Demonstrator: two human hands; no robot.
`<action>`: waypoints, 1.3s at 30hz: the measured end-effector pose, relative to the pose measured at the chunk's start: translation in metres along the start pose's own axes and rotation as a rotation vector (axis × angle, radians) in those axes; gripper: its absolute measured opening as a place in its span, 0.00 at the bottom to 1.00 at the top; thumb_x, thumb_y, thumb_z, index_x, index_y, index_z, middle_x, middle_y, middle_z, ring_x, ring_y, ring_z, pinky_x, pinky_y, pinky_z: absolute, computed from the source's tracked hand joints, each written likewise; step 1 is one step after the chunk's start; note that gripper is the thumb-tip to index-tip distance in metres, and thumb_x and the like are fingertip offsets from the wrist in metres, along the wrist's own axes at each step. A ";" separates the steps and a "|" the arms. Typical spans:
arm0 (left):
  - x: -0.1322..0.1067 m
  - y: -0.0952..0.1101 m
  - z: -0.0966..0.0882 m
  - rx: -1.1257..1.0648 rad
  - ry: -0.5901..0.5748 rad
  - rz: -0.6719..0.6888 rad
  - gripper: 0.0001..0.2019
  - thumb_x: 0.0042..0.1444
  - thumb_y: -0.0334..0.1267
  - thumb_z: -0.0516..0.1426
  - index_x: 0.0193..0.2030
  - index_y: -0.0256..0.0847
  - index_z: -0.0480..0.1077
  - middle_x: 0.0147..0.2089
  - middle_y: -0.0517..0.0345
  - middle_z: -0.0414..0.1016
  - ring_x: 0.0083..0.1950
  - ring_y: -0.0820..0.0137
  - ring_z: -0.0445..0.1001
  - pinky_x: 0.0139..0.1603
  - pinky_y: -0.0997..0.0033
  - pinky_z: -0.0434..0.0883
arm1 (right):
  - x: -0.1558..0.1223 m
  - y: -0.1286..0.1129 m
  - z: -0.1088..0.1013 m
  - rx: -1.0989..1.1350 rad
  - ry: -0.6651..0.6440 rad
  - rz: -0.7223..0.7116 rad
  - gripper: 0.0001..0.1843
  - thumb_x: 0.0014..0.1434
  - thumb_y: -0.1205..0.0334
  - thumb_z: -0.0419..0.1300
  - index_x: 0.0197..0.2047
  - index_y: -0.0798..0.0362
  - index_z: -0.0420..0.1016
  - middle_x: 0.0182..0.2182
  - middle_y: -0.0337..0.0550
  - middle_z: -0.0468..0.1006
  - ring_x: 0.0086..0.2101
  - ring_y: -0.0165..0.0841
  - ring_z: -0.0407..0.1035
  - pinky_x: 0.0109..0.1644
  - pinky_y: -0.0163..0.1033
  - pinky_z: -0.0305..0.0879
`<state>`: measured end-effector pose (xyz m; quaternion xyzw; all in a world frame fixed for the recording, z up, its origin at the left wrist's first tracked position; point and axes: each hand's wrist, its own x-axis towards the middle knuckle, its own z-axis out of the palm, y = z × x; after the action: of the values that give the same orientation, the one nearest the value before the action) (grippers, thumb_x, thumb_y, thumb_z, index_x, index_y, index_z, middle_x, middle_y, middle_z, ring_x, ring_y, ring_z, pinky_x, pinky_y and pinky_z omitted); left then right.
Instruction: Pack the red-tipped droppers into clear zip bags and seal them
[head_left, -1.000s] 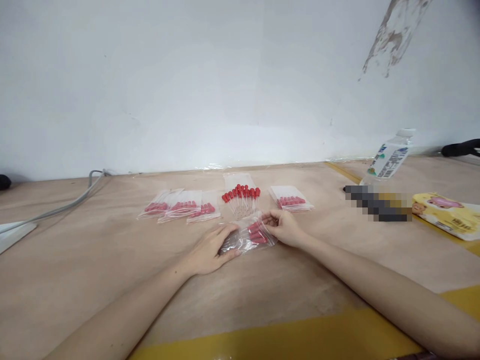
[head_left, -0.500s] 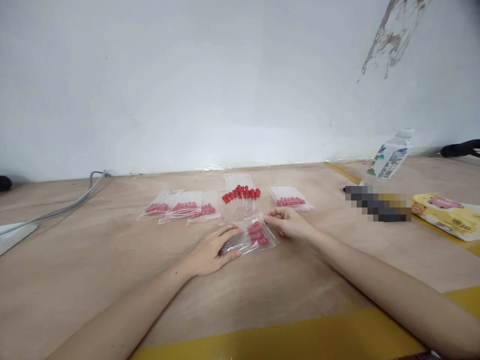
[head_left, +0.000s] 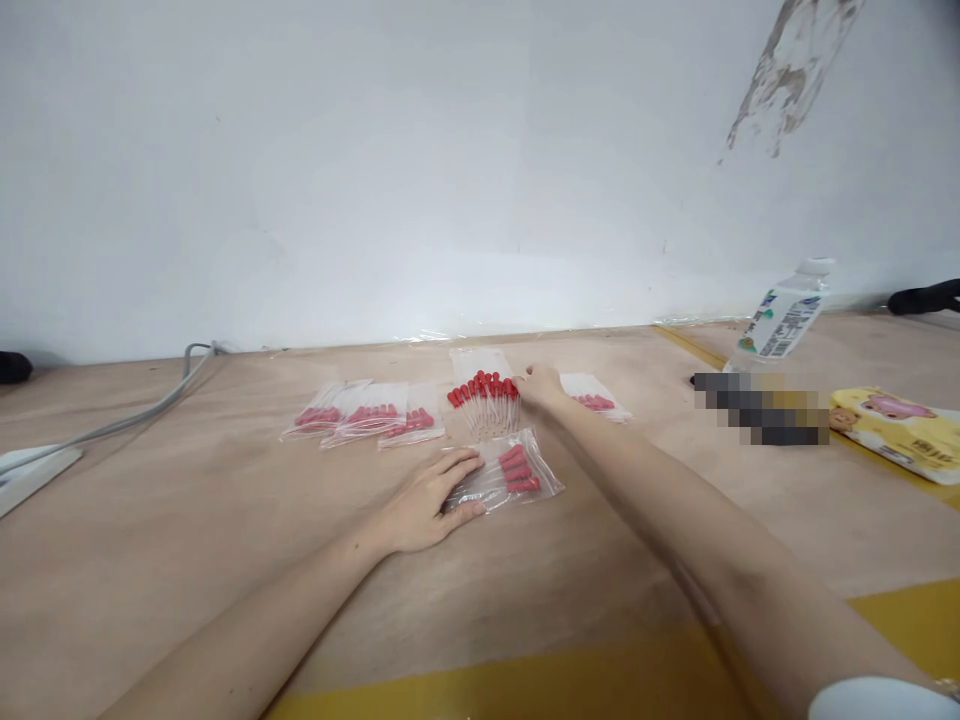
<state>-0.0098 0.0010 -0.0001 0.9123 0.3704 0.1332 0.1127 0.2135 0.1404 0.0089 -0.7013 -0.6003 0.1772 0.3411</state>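
Note:
Several small glass droppers with red rubber bulbs lie fanned out on a clear bag at the middle of the table. At the right edge of this fan is my right hand, its fingers closed at the bulb of the outermost dropper, which they partly cover. Nearer to me lies a clear zip bag with several red-bulbed droppers inside, bulbs toward the right. My left hand rests over the bag's left end, thumb and fingers spread apart on it.
Filled bags overlap to the left of the fan, and another filled bag lies behind my right wrist. Farther right are a tilted plastic bottle, a blurred dark object and a yellow packet. A grey cable runs at left.
My right hand has let go of the near bag's right end and moved away from me to the fanned droppers. My left hand stays on the bag, which now lies flatter.

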 end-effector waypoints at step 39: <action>0.000 0.000 -0.002 -0.014 -0.002 0.006 0.25 0.59 0.51 0.48 0.62 0.47 0.55 0.64 0.54 0.54 0.63 0.60 0.54 0.61 0.56 0.56 | -0.094 0.058 -0.044 0.934 -0.048 -0.149 0.25 0.46 0.40 0.57 0.36 0.48 0.52 0.32 0.38 0.72 0.26 0.29 0.70 0.36 0.41 0.69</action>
<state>-0.0101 0.0012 0.0020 0.9128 0.3665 0.1354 0.1190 0.2640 0.0354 -0.0154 -0.4234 -0.5129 0.4195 0.6178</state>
